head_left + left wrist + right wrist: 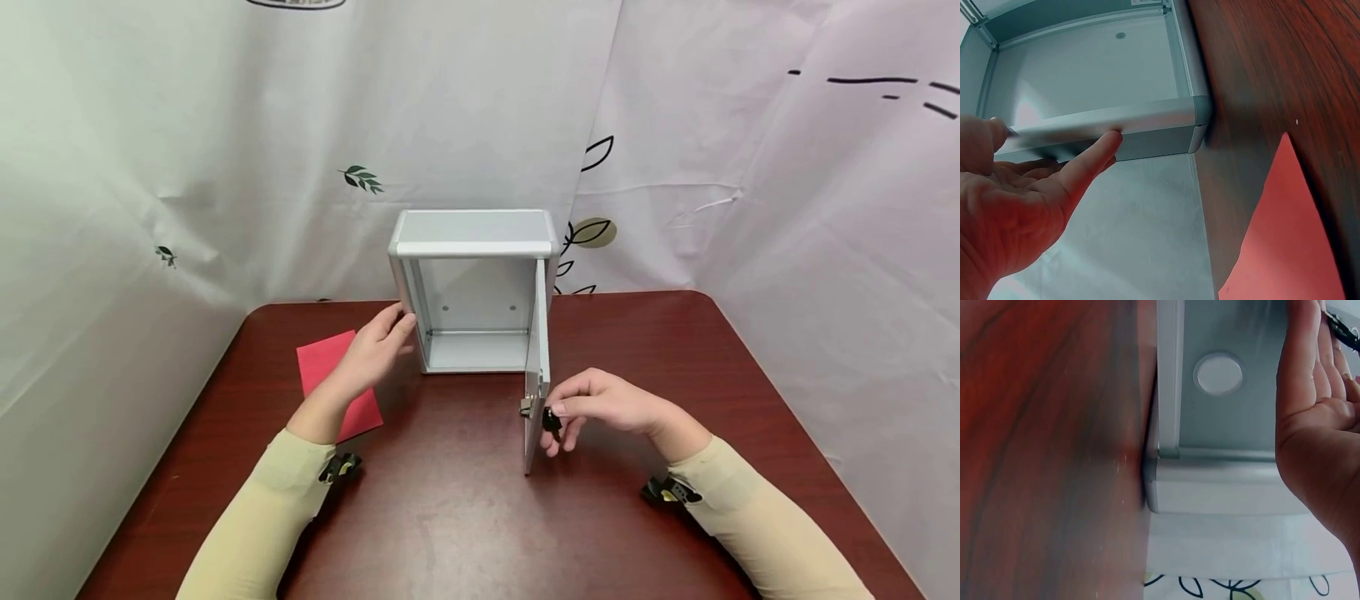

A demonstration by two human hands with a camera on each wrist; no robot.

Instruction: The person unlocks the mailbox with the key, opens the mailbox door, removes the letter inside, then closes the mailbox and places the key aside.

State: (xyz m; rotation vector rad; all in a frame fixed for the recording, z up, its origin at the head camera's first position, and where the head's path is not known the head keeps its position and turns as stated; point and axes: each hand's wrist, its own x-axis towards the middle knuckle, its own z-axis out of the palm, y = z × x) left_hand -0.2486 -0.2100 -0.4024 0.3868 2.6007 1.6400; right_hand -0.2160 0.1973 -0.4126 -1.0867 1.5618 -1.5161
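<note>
A silver-grey metal box (474,227) stands at the back of the table, its front door (537,358) swung out toward me on the right. The lock latch (527,407) shows on the door's inner face. My left hand (378,343) rests against the box's left side, fingers mostly straight along the outer wall and thumb near the front rim (1141,114). At the door's outer face, my right hand (603,404) pinches a black key (552,420) between thumb and fingers. How far the key sits in the lock is hidden.
A red envelope-like paper (363,414) lies left of the box, partly under my left forearm in the head view. The dark red wooden table (450,517) is bounded by white printed cloth (480,108) at the back and both sides.
</note>
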